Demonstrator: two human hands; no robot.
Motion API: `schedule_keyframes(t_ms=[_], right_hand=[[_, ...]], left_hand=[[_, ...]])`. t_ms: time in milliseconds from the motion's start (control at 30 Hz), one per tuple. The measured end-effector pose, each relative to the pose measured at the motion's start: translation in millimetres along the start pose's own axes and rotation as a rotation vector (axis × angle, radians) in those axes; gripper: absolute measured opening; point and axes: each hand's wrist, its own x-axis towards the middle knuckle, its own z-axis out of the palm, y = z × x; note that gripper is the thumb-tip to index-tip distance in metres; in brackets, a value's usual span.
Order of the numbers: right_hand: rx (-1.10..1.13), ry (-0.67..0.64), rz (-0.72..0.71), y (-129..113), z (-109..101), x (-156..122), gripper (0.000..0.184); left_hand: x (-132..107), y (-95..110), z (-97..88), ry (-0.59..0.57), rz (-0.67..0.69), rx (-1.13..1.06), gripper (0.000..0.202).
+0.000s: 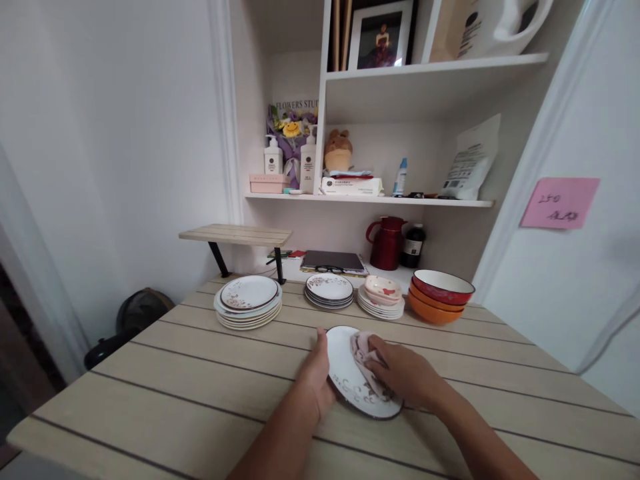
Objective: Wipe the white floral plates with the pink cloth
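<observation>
A white plate (pixel 345 373) with a dark rim and a brown pattern lies on the wooden table (pixel 200 373) in front of me. My left hand (pixel 317 380) grips its left edge, fingers curled round the rim. My right hand (pixel 405 373) presses a pinkish cloth (pixel 361 347) onto the plate's face, fingers closed over the cloth.
Behind the plate stand three stacks of plates (pixel 249 301) (pixel 329 290) (pixel 381 298) and stacked red and orange bowls (pixel 440 295). A small wooden riser (pixel 236 235), a red jug (pixel 387 241) and a dark bottle (pixel 413 245) stand at the back under the shelves.
</observation>
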Motion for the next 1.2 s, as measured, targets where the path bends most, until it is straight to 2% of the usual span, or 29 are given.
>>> schedule_keyframes(t_ms=[133,200,267,367,433,633,700,800,900,1067,1200], right_hand=[[0.087,-0.143,-0.192,-9,-7,-13,0.021],[0.190,-0.142,-0.276,-20,-5,-15,0.019],[0.274,-0.077,-0.298,-30,0,-12,0.017],[0.303,0.049,-0.267,-36,11,-3,0.020],[0.249,0.085,-0.219,-32,15,4,0.022],[0.054,-0.027,-0.032,-6,4,1,0.029],[0.026,-0.077,-0.051,-4,0,-4,0.028],[0.080,-0.128,-0.189,-10,-2,-11,0.021],[0.207,-0.097,-0.273,-22,2,-10,0.017],[0.252,0.090,-0.209,-27,15,6,0.020],[0.119,0.082,-0.065,-12,13,10,0.025]], left_hand=[[-2,0,1.9,-0.046,-0.013,0.006,0.068],[0,0,2.0,-0.042,-0.017,0.007,0.070],[2,0,1.3,-0.011,-0.013,0.006,0.070],[5,0,-0.6,0.023,0.005,-0.013,0.068],[6,0,-1.5,0.009,0.017,-0.038,0.066],[0,0,1.0,0.000,-0.006,-0.041,0.065],[-2,0,2.5,-0.014,-0.019,-0.028,0.066],[-1,0,2.4,-0.027,-0.006,-0.025,0.066],[3,-1,-0.9,-0.022,0.005,-0.035,0.066],[8,-2,-4.4,0.009,0.039,-0.078,0.064],[5,-2,-2.4,0.028,0.022,-0.051,0.064]])
